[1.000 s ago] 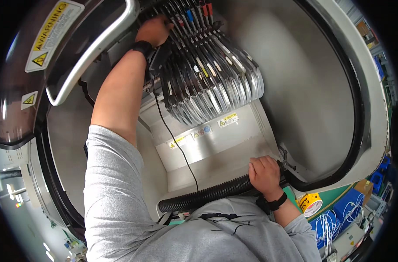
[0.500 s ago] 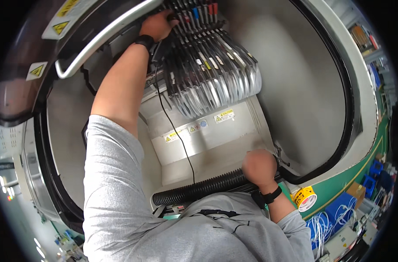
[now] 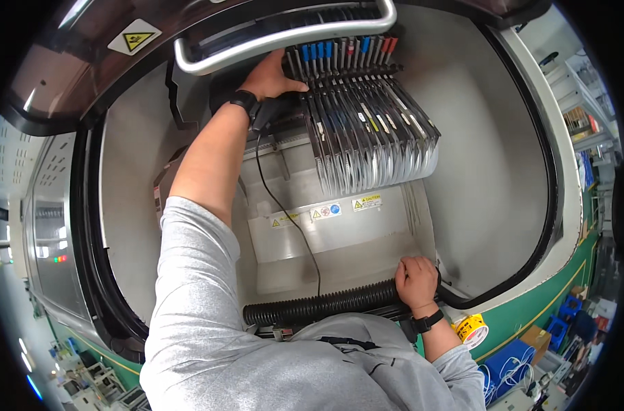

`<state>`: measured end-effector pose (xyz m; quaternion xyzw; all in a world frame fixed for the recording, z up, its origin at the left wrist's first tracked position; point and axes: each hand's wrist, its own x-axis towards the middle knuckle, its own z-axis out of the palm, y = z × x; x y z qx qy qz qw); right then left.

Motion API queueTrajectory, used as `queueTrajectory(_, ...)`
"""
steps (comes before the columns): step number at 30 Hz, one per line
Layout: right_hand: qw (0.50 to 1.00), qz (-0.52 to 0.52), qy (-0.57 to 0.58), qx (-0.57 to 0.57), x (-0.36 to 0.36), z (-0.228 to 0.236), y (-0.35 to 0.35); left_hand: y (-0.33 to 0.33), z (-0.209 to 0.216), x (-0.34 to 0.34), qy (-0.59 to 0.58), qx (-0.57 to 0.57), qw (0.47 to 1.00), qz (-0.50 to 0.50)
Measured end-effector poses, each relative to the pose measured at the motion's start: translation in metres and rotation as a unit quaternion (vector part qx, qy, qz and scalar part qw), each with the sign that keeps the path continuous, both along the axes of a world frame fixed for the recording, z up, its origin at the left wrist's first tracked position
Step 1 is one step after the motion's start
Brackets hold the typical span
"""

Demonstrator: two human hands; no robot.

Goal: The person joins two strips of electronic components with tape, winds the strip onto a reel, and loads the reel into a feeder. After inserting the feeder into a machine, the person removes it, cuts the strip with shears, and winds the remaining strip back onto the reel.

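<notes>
A tight row of thin black feeder cartridges (image 3: 377, 113) stands inside the machine, with blue and red tabs at the far end and curved clear strips at the near end. At the row's left end is my left hand (image 3: 267, 79), its thumb stretched to the leftmost cartridge and fingers spread away from it; some fingertips are hidden beside the handle. My right hand (image 3: 417, 282) is closed over the right end of a black corrugated hose (image 3: 326, 305) along the front edge. A thin black cable (image 3: 295, 222) runs from near my left wrist down to the hose.
A dark hinged cover with a silver bar handle (image 3: 291, 38) hangs above my left hand. Caution labels (image 3: 326, 212) mark the metal wall below the cartridges. A black rubber seal (image 3: 548, 157) rims the opening. A yellow tape roll (image 3: 471, 330) lies beyond my right wrist.
My view has shifted, and the cartridges and handle appear further right and lower. My left hand has moved from gripping among the cartridge ends to their left side. My right hand stays at the hose.
</notes>
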<state>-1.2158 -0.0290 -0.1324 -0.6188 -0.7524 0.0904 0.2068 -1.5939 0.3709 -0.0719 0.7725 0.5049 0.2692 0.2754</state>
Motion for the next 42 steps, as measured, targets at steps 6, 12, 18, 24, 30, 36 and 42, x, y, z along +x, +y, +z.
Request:
queueTrajectory(6, 1.000, -0.005, -0.010, -0.014, -0.001, 0.001, 0.001, -0.002, 0.000, 0.003, 0.003, 0.036, 0.999, 0.006)
queueTrajectory(12, 1.000, -0.006, -0.004, -0.009, -0.002, 0.002, 0.003, 0.000, -0.001, 0.000, -0.030, 0.024, 0.999, -0.006)
queueTrajectory(18, 1.000, -0.001, 0.003, -0.009, -0.001, 0.002, 0.005, 0.006, -0.017, -0.005, -0.099, 0.014, 0.994, -0.033)
queueTrajectory(24, 1.000, 0.002, 0.008, 0.002, -0.002, 0.003, 0.006, 0.024, -0.043, 0.000, -0.123, 0.099, 0.985, 0.068)
queueTrajectory(30, 1.000, 0.009, 0.000, 0.008, -0.001, 0.002, 0.005, 0.048, -0.065, -0.006, -0.070, 0.201, 0.973, 0.092)
queueTrajectory(36, 1.000, -0.005, 0.017, 0.021, -0.001, 0.002, 0.003, 0.075, -0.015, -0.036, -0.102, 0.125, 0.973, 0.166)
queueTrajectory(42, 0.998, -0.002, 0.027, 0.050, 0.003, 0.000, 0.002, -0.011, 0.009, -0.041, -0.454, -0.043, 0.879, 0.137)
